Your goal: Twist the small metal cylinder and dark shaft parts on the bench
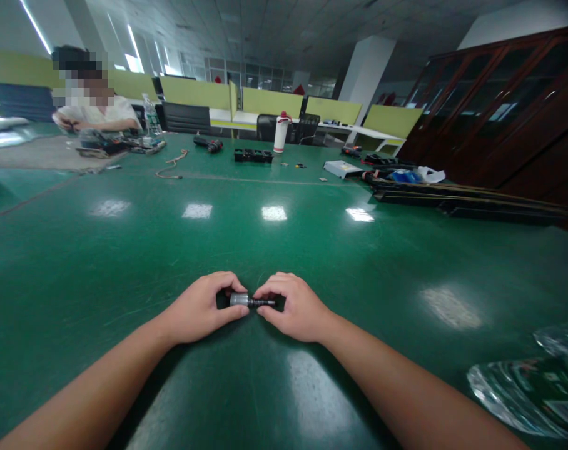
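Note:
A small silver cylinder with a dark ridged shaft (239, 300), much like a small motor, lies sideways between my hands, low over the green tabletop (265, 250). With thumb and fingers, my left hand (206, 309) grips its silver body. My right hand (298, 307) is curled around the dark shaft, thumb below and fingertips above, close to where the shaft meets the body. The shaft's thin end points toward my right palm. Exact contact of the right fingertips is hard to make out.
Clear plastic bottles (523, 394) lie at the lower right. Farther back are a black block-shaped part (253, 155), a power drill (207, 144), a white tumbler (280, 134), a grey metal box (343, 169) and long dark strips (453, 197). Across the table sits another person (101, 112).

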Tool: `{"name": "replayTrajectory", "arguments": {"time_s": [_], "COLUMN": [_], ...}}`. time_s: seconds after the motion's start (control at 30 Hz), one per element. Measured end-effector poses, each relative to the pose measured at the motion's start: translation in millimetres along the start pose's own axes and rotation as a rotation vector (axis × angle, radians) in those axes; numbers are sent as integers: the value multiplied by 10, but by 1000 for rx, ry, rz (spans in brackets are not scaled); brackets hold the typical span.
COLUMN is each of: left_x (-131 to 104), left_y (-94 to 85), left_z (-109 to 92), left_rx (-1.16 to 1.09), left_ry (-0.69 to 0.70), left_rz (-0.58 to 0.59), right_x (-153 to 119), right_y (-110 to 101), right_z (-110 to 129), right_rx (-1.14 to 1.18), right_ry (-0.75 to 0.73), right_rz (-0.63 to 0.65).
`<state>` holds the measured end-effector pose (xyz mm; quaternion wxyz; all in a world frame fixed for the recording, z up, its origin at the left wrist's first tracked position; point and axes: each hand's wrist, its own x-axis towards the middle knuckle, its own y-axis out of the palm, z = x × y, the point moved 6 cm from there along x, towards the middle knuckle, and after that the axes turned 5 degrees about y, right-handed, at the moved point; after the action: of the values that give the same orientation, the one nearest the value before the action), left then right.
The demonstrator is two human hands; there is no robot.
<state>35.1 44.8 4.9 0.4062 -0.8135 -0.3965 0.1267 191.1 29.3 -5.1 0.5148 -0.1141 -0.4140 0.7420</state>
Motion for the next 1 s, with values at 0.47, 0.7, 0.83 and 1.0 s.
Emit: {"name": "replayTrajectory", "arguments": {"time_s": [0.47, 0.7, 0.83, 1.0], "left_x": [2, 15, 12, 14], "left_y": [0, 6, 7, -1], "left_z": [9, 9, 9, -7], "left_rx": [-2, 0, 5, 6], "left_ry": [0, 1, 8, 6], "left_rz": [2, 0, -2, -3], "right_x": [3, 1, -1, 11], "right_y": [5, 5, 2, 8], "right_z": [-5, 4, 3, -10], "right_rx": [-2, -4, -8, -3], "right_ry": [2, 7, -1, 1], "right_rz": [4, 9, 3, 7]}}
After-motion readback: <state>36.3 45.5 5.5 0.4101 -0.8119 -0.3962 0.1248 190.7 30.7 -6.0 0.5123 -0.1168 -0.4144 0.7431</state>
